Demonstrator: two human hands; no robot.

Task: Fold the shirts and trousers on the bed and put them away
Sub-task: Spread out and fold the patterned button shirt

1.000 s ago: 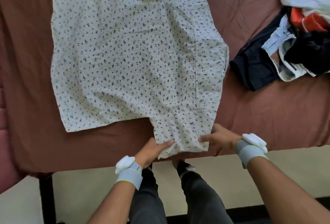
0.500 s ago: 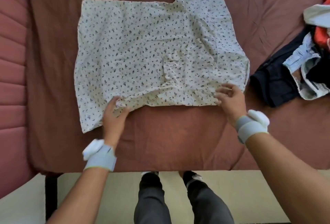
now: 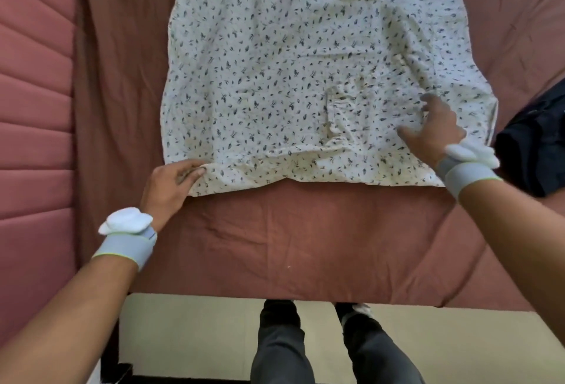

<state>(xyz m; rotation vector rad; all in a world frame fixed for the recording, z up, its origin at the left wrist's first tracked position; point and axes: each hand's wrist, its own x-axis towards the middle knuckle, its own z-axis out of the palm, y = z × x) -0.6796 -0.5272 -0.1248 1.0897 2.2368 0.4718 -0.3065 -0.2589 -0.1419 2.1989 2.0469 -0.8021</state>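
A white shirt [image 3: 275, 71] with a small dark leaf print lies spread flat on the brown bed cover [image 3: 305, 236]. One sleeve is folded in over its body, the other still sticks out at the far right. My left hand [image 3: 172, 183] pinches the shirt's near left corner with curled fingers. Over the near right part of the shirt, my right hand [image 3: 434, 129] has its fingers spread and straight; it is blurred with motion.
A dark navy garment [image 3: 535, 142] lies on the bed at the right edge, close to my right wrist. A pink padded panel [image 3: 33, 93] runs along the left. The bed's near edge and a pale floor [image 3: 198, 337] with my legs lie below.
The near sleeve, hanging at the bed's edge a second ago, now lies folded over the shirt. My left hand slid left to the corner; my right hand moved onto the shirt.
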